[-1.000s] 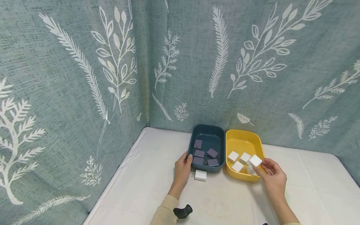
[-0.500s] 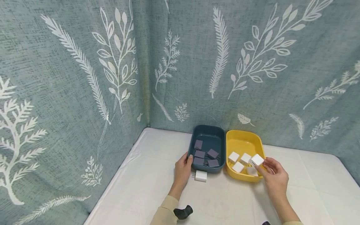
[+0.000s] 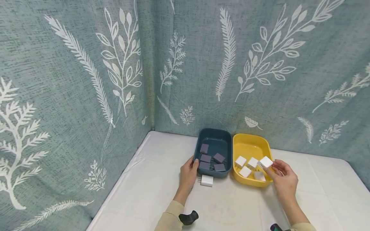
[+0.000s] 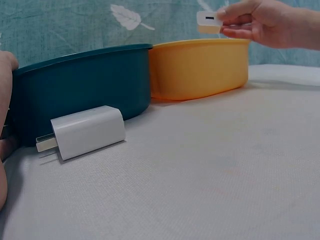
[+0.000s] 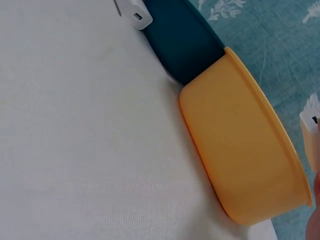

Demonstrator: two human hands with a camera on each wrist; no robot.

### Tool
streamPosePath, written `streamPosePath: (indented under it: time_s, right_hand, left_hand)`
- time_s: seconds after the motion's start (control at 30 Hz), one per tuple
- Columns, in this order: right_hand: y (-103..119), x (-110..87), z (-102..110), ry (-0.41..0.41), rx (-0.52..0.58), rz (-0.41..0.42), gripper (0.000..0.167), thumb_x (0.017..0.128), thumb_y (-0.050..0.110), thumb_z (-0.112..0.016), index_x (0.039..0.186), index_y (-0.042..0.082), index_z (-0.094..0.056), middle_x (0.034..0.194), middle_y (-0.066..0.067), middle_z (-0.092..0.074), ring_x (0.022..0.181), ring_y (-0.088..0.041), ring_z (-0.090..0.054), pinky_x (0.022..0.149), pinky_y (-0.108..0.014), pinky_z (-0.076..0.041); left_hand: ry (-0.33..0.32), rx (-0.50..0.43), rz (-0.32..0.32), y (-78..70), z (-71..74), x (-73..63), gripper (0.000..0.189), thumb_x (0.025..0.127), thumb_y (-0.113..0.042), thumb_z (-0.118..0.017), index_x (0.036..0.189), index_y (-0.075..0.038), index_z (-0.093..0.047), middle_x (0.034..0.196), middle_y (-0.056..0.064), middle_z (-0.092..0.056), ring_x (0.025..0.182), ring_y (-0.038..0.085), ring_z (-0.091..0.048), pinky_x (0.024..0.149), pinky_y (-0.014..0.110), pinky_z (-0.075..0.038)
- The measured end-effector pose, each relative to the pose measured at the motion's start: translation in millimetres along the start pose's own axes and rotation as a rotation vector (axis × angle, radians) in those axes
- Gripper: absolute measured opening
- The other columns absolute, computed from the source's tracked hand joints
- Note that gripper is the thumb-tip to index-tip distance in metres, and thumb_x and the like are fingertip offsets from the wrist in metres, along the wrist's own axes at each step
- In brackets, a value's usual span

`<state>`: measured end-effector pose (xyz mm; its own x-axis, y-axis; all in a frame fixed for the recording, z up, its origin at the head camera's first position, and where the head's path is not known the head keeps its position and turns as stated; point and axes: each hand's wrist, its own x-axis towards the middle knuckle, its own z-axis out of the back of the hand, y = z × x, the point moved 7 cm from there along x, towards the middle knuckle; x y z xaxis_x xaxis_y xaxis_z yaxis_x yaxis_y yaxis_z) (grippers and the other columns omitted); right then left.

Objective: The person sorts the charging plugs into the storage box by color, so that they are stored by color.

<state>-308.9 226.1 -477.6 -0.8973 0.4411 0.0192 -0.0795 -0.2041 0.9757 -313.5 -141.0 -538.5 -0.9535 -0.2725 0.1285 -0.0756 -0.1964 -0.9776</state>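
Observation:
My left hand holds the near-left side of a dark teal bin, thumb at its rim; the left wrist view shows only part of that hand at its edge. Several purple plug chargers lie in the bin. Over the near-right rim of a yellow bin, my right hand pinches a white plug charger between thumb and fingers. This charger is above the rim in the left wrist view, its port showing. Several white chargers lie inside the yellow bin.
One white charger lies on the white tablecloth just before the teal bin, prongs to the left. The bins stand side by side against a patterned blue-green curtain. A black curved strap piece sits by my left sleeve.
My right hand has shifted slightly right with the white charger, which has turned a little in its fingers. My left hand has stayed at the teal bin.

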Motion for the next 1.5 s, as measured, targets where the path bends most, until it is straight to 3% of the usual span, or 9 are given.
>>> streamPosePath:
  time_s: [0.37, 0.6, 0.9, 1.17, 1.5]
  right_hand:
    - [-2.0, 10.2, 0.1, -0.006, -0.106, 0.007, 0.055, 0.080, 0.014, -0.080, 0.128, 0.004, -0.055, 0.110, 0.004, -0.059, 0.096, 0.004, -0.056, 0.081, 0.000, -0.049]
    - [-6.0, 14.8, 2.4, -0.026, -0.108, -0.013, 0.056, 0.081, 0.013, -0.079, 0.131, 0.005, -0.055, 0.110, 0.005, -0.059, 0.094, 0.004, -0.057, 0.078, 0.002, -0.048]
    - [-6.2, 17.0, 2.7, -0.027, -0.089, 0.019, 0.058, 0.081, 0.004, -0.076, 0.134, 0.003, -0.053, 0.114, 0.004, -0.059, 0.097, 0.009, -0.055, 0.083, 0.000, -0.048]
    - [-6.8, 13.2, 2.9, -0.027, -0.068, 0.040, 0.053, 0.082, 0.005, -0.076, 0.130, 0.001, -0.055, 0.106, 0.009, -0.060, 0.093, 0.008, -0.057, 0.081, 0.000, -0.049]
    - [-2.9, 9.0, 1.9, -0.023, -0.105, 0.061, 0.051, 0.084, 0.007, -0.074, 0.132, 0.002, -0.054, 0.119, -0.008, -0.061, 0.095, 0.007, -0.056, 0.081, 0.001, -0.048]
  left_hand:
    - [0.002, -0.005, 0.004, -1.2, 0.5, 0.1, 0.050, 0.101, -0.034, -0.050, 0.138, 0.000, -0.051, 0.140, 0.018, -0.055, 0.132, 0.029, -0.052, 0.108, 0.039, -0.046]
    - [0.000, 0.000, 0.005, -1.0, -0.2, 0.3, 0.049, 0.101, -0.033, -0.051, 0.138, -0.001, -0.052, 0.139, 0.017, -0.057, 0.131, 0.027, -0.053, 0.108, 0.038, -0.047]
    - [-0.004, -0.008, 0.008, -0.1, -0.7, 0.6, 0.049, 0.101, -0.032, -0.051, 0.138, 0.000, -0.052, 0.139, 0.018, -0.056, 0.131, 0.028, -0.053, 0.108, 0.038, -0.047]
    - [-0.004, 0.000, 0.007, 0.6, -0.2, 0.6, 0.049, 0.101, -0.034, -0.050, 0.138, 0.000, -0.052, 0.139, 0.018, -0.056, 0.132, 0.029, -0.052, 0.108, 0.039, -0.047]
    - [-0.002, -0.003, 0.007, 1.6, -0.9, 0.3, 0.051, 0.101, -0.035, -0.050, 0.138, 0.000, -0.051, 0.140, 0.019, -0.055, 0.132, 0.030, -0.052, 0.109, 0.039, -0.046]
